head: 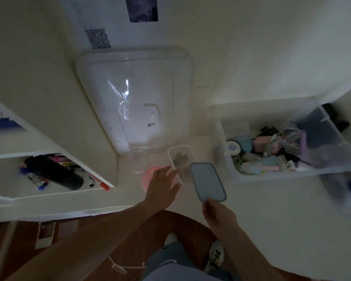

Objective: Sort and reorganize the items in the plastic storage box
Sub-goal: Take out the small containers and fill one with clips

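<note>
Right hand (218, 217) pinching the grey lid (208, 182); left hand (162, 186), fingers straight, steadying the small container (181, 163).
The lid is best lowered level and pressed down evenly.

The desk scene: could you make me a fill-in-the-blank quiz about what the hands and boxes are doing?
1. The right hand pinches a flat grey ____ by its near edge.
2. The left hand, fingers spread, reaches beside the small container, which stands ____, its top off.
3. The storage box of mixed items sits at the ____ of the desk.
4. The big clear lid lies ____ the storage box, not on it.

Missing words: lid; open; right; apart from
</note>
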A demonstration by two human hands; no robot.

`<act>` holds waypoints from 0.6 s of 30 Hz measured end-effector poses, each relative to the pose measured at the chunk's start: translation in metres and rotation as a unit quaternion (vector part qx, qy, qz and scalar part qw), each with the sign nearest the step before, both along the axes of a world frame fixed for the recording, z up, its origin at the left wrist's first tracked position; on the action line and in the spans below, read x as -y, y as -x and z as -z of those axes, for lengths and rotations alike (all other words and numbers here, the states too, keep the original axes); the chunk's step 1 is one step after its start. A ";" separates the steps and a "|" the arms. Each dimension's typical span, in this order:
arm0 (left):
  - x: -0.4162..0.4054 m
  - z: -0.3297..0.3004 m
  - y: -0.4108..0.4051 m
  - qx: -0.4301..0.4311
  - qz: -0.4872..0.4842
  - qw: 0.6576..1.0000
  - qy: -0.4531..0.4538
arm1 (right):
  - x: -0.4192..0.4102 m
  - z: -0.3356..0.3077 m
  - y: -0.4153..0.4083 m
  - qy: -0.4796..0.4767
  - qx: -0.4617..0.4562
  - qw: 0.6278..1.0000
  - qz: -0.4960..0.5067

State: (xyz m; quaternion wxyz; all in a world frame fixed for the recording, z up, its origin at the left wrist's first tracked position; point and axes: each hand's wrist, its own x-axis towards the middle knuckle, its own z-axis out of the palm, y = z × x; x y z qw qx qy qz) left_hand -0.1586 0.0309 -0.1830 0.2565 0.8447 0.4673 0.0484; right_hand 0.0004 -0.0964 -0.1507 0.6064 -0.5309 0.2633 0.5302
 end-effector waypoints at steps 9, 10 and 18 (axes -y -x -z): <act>-0.024 -0.003 -0.031 -0.083 0.023 0.993 0.081 | 0.051 0.007 -0.034 0.019 0.000 0.999 0.045; -0.024 -0.005 -0.032 -0.085 0.021 0.993 0.075 | 0.054 0.009 -0.036 0.021 -0.002 0.999 0.049; 0.004 -0.031 -0.044 -0.039 -0.029 0.999 0.023 | 0.060 0.022 -0.044 0.030 -0.025 0.998 0.048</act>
